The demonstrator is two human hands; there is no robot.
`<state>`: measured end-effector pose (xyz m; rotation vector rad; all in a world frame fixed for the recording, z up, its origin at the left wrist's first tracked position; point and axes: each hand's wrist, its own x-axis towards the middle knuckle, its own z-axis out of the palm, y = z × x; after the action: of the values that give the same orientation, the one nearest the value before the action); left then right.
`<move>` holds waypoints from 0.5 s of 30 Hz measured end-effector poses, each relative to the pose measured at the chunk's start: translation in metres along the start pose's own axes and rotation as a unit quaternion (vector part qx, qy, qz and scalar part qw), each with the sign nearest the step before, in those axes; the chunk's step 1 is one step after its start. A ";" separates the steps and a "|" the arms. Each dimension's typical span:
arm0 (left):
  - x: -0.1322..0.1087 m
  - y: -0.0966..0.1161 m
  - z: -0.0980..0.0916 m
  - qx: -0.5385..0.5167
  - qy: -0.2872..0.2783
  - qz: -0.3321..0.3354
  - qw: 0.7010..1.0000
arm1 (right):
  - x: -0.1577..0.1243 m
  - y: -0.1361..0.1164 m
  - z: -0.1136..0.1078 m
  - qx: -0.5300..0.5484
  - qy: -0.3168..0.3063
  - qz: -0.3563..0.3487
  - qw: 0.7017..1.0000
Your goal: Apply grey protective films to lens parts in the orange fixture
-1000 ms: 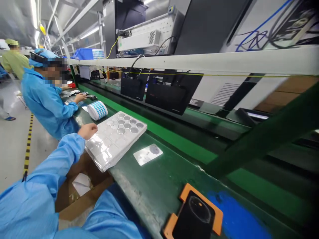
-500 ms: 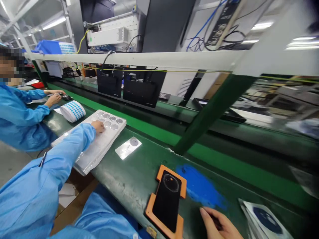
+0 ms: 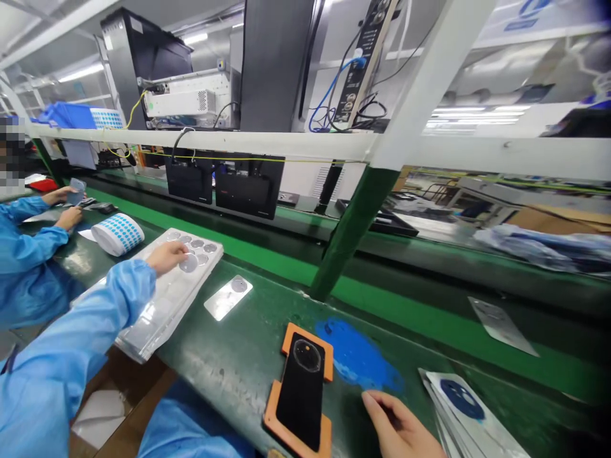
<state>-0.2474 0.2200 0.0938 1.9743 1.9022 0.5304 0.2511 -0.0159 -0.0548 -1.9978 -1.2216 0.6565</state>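
My left hand (image 3: 166, 256) pinches the edge of a round grey lens cover (image 3: 188, 263), held just above a white tray (image 3: 160, 296) of similar discs. Between my hands, a black phone (image 3: 300, 397) lies in an orange fixture (image 3: 275, 407), its round camera area at the far end. My right hand (image 3: 403, 427) rests to the right of the fixture, thumb and forefinger brought together, with nothing visible between them. A white card (image 3: 224, 305) carrying one round disc lies between tray and fixture.
A blue patch (image 3: 360, 356) marks the green bench. A stack of sheets (image 3: 470, 413) with a dark round print sits at right. A sticker roll (image 3: 118, 234) stands past the tray. A green-and-white post (image 3: 348, 229) rises behind. A co-worker's hands (image 3: 67, 210) are at far left.
My left hand has drawn back slightly from the tray's discs, and a lens cover now shows in its fingers. The view has swung right. My right hand keeps its pose near the fixture.
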 end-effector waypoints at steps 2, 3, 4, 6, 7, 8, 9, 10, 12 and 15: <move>-0.034 0.033 0.013 -0.082 -0.026 0.058 0.995 | -0.009 -0.027 0.001 0.024 -0.018 -0.079 0.996; -0.053 0.051 0.024 -0.179 -0.054 0.108 0.976 | -0.016 -0.046 0.003 0.042 -0.033 -0.132 0.990; -0.072 0.070 0.038 -0.257 -0.080 0.144 0.952 | -0.023 -0.066 0.005 0.062 -0.052 -0.186 0.979; -0.108 0.105 0.068 -0.329 -0.122 0.170 0.921 | -0.036 -0.106 0.011 0.084 -0.087 -0.251 0.960; -0.123 0.119 0.084 -0.350 -0.142 0.174 0.909 | -0.041 -0.122 0.015 0.098 -0.120 -0.257 0.954; -0.136 0.131 0.100 -0.363 -0.165 0.174 0.900 | -0.044 -0.133 0.019 0.122 -0.148 -0.250 0.949; -0.145 0.139 0.114 -0.378 -0.186 0.172 0.891 | -0.046 -0.140 0.022 0.144 -0.176 -0.236 0.945; -0.151 0.144 0.127 -0.391 -0.202 0.170 0.882 | -0.046 -0.141 0.024 0.164 -0.198 -0.217 0.942; -0.156 0.146 0.148 -0.397 -0.201 0.169 0.879 | -0.045 -0.132 0.025 0.179 -0.201 -0.186 0.945; -0.155 0.134 0.174 -0.337 -0.109 0.178 0.918 | -0.035 -0.102 0.025 0.096 -0.063 -0.210 0.971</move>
<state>-0.0499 0.0617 0.0046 1.7951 1.0222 0.8788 0.1624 -0.0076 0.0108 -1.4933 -1.5348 0.6644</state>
